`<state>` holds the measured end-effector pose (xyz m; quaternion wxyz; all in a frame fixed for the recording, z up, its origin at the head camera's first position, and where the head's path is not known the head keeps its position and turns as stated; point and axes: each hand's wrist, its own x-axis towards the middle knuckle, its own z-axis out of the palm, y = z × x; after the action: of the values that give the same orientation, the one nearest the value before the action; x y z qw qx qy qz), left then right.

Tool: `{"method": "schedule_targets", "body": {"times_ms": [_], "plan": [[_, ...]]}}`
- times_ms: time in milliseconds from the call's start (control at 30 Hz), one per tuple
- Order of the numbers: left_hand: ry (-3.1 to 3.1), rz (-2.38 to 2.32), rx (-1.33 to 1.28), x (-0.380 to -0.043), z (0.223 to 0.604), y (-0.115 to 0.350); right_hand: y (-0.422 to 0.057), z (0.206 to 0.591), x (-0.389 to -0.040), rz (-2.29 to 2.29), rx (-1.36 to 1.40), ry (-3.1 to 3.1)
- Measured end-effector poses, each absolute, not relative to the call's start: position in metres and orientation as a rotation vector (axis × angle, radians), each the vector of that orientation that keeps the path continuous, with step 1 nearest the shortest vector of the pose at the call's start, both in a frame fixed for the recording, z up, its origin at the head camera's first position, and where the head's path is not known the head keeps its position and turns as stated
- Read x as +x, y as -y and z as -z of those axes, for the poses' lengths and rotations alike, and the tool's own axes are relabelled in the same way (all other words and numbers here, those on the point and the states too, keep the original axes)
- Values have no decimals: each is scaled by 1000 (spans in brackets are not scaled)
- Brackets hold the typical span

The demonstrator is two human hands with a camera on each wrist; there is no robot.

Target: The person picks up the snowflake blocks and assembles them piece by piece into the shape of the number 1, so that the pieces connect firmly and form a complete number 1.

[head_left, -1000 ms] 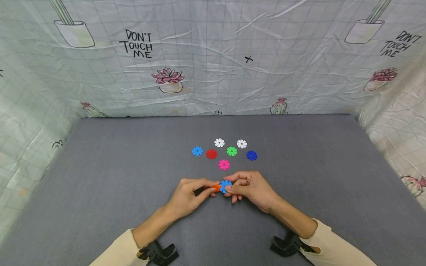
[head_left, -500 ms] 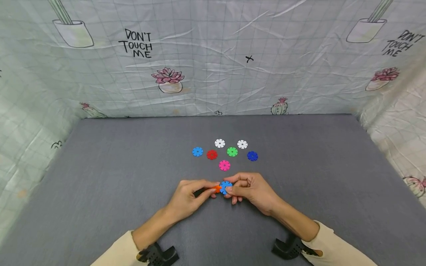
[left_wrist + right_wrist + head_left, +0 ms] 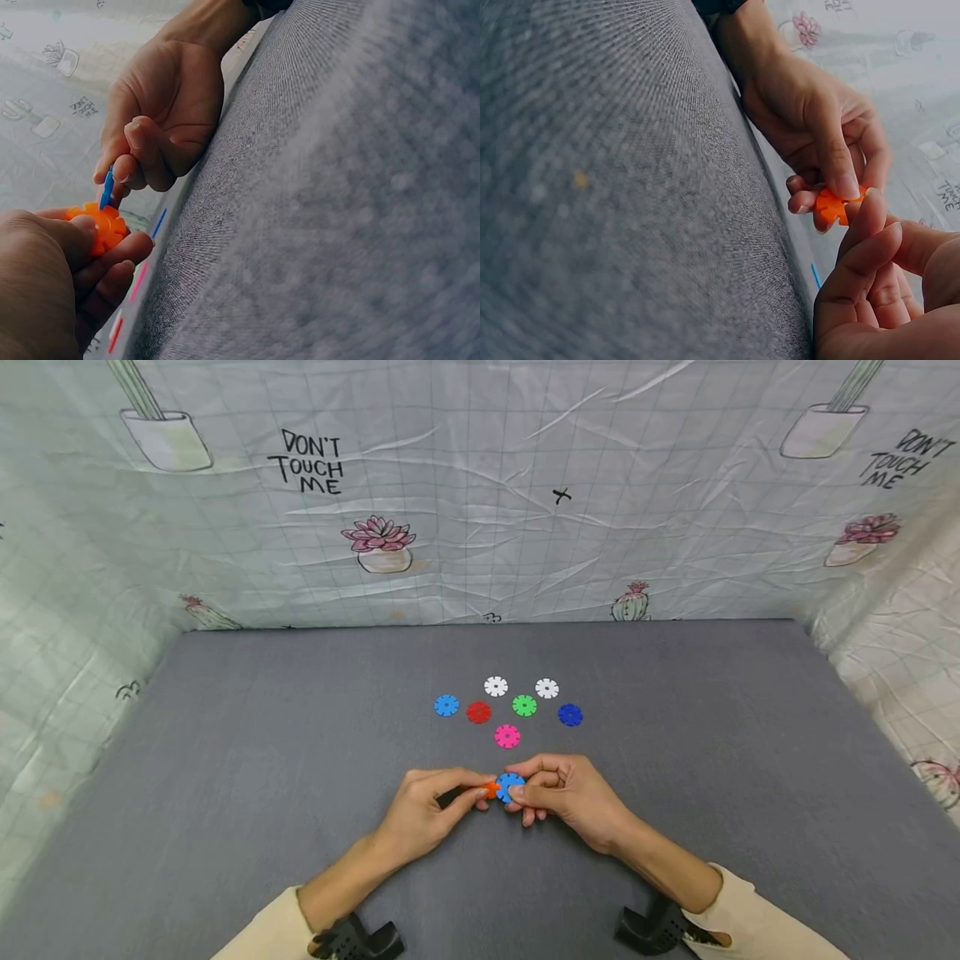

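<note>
Over grey counter (image 3: 225,777), left hand (image 3: 426,806) pinching orange notched disc (image 3: 112,228), right hand (image 3: 573,797) pinching blue notched disc (image 3: 507,782). Discs meeting at rims, blue one turned crosswise to orange one; whether interlocked, cannot tell. Lying flat beyond hands: pink disc (image 3: 507,737) nearest, then red disc (image 3: 479,712), green disc (image 3: 524,706), light-blue disc (image 3: 447,706), dark-blue disc (image 3: 571,715), two white discs (image 3: 496,687) farthest.

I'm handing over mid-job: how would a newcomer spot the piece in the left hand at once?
Start from the grey table and find the pink disc. Just below it in the head view, the left hand pinches a notched orange disc touching the blue disc held by the right hand. Of all the discs, it alone is orange.
</note>
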<state>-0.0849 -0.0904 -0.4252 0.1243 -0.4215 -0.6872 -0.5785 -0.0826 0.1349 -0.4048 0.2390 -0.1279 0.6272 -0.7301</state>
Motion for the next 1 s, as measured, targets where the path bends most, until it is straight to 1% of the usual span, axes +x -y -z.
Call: {"method": "schedule_targets", "body": {"times_ms": [233, 700, 1000], "plan": [[2011, 1686, -1202, -82, 424, 91, -133, 405, -82, 1985, -332, -1727], [1998, 1679, -1241, -80, 423, 84, -137, 405, -78, 1986, -327, -1688], [2044, 1625, -1130, -82, 426, 85, -133, 407, -81, 1976, -373, -1734]]}}
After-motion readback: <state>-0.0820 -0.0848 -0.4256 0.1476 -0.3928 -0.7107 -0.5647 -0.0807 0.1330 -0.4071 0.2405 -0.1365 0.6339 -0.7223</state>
